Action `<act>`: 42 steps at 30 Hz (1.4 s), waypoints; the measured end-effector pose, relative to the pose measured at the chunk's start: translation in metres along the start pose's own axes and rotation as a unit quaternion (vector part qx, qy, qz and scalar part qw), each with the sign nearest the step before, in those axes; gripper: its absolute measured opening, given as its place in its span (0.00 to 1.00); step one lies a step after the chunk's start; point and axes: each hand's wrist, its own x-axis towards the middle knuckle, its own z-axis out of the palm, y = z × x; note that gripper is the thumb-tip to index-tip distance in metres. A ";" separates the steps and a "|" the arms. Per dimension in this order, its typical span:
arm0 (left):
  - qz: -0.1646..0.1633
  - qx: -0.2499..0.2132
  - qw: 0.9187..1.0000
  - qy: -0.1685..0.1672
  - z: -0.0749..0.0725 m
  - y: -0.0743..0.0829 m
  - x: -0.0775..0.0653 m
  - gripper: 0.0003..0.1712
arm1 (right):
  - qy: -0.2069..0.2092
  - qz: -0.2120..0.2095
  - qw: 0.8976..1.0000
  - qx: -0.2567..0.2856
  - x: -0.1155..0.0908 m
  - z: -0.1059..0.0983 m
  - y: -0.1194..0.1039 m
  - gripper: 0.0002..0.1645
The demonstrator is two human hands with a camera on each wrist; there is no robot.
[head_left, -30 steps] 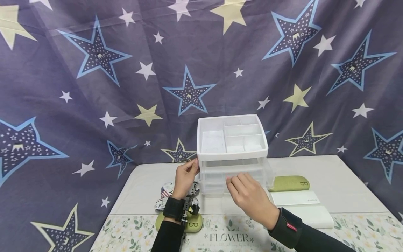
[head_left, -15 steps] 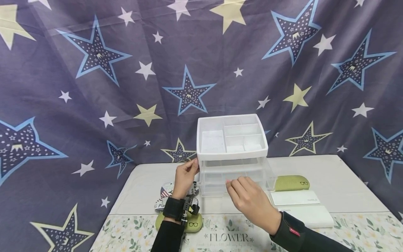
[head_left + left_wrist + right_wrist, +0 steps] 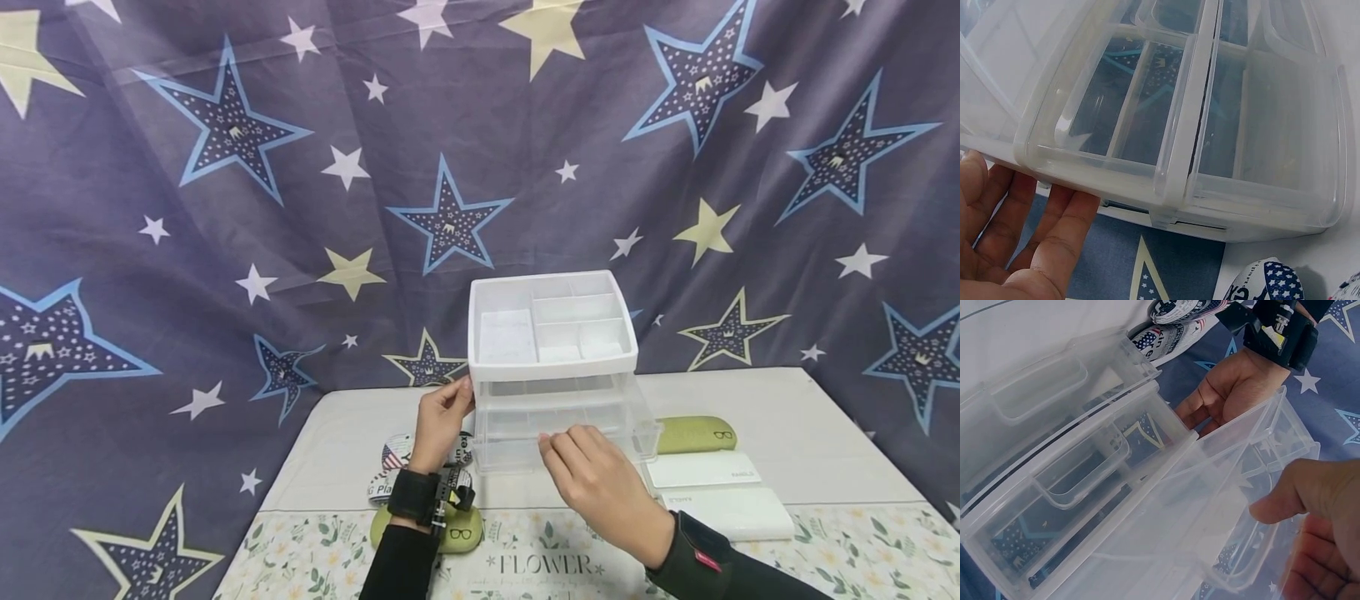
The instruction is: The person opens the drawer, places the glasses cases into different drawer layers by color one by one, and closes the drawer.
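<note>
A white storage organizer [image 3: 555, 367] with clear drawers and a compartmented top tray stands at the back of the table. Its top clear drawer [image 3: 510, 457] is pulled out toward me. My right hand [image 3: 600, 479] pinches the drawer's front; the right wrist view shows the thumb [image 3: 1272, 506] inside the rim and the fingers outside it. With fingertips and thumb, my left hand [image 3: 441, 421] grips the organizer's left side just below the top tray. In the left wrist view two lower drawers [image 3: 1266, 125] look pushed in.
Left of the organizer lie printed cases [image 3: 397, 454] with lettering and a flag pattern, and a green glasses case [image 3: 461, 531] in front. Another green glasses case [image 3: 693, 434] and two white cases [image 3: 705, 469] lie to the right. A starry cloth [image 3: 300, 208] hangs behind.
The right hand has drawn the top drawer a little farther out toward me. The left hand has stayed on the organizer's side.
</note>
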 end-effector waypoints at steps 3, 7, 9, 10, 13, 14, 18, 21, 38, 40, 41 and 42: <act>0.006 -0.003 1.000 -0.003 0.001 0.000 0.001 0.24 | 0.003 0.003 1.000 0.000 -0.002 -0.002 0.000 0.23; 0.014 -0.007 1.000 -0.003 0.001 -0.002 0.002 0.24 | 0.003 0.009 1.000 0.003 -0.003 -0.004 0.000 0.23; 0.015 -0.006 1.000 -0.002 0.001 -0.002 0.002 0.23 | 0.002 0.010 1.000 0.004 -0.003 -0.005 -0.001 0.23; 0.013 -0.004 1.000 -0.001 0.001 -0.002 0.002 0.23 | 0.002 0.010 1.000 0.003 -0.004 -0.005 -0.001 0.23; 0.008 -0.003 1.000 -0.001 0.001 -0.002 0.001 0.24 | 0.013 0.008 1.000 0.003 -0.004 -0.005 -0.002 0.22; 0.007 -0.004 1.000 -0.003 0.001 -0.002 0.000 0.24 | 0.018 0.007 1.000 0.004 -0.004 -0.005 -0.003 0.22; 0.007 -0.007 1.000 -0.007 0.001 -0.002 0.001 0.24 | 0.029 0.004 1.000 0.011 -0.002 -0.006 -0.005 0.22; 0.008 -0.005 1.000 -0.008 0.000 -0.002 0.001 0.24 | 0.032 0.003 0.999 0.010 -0.001 -0.007 -0.007 0.23; 0.008 -0.004 1.000 -0.003 0.001 0.000 0.000 0.23 | 0.052 0.000 0.999 0.002 0.002 -0.011 -0.010 0.23; 0.007 -0.004 1.000 -0.001 0.000 0.000 0.000 0.23 | 0.052 -0.002 0.999 0.004 0.002 -0.011 -0.010 0.22; 0.007 -0.004 1.000 -0.002 0.000 0.000 0.000 0.23 | 0.052 -0.004 0.999 0.004 0.002 -0.011 -0.010 0.21; 0.006 -0.003 1.000 -0.002 0.001 0.000 0.000 0.23 | 0.052 -0.005 0.999 0.005 0.001 -0.011 -0.010 0.21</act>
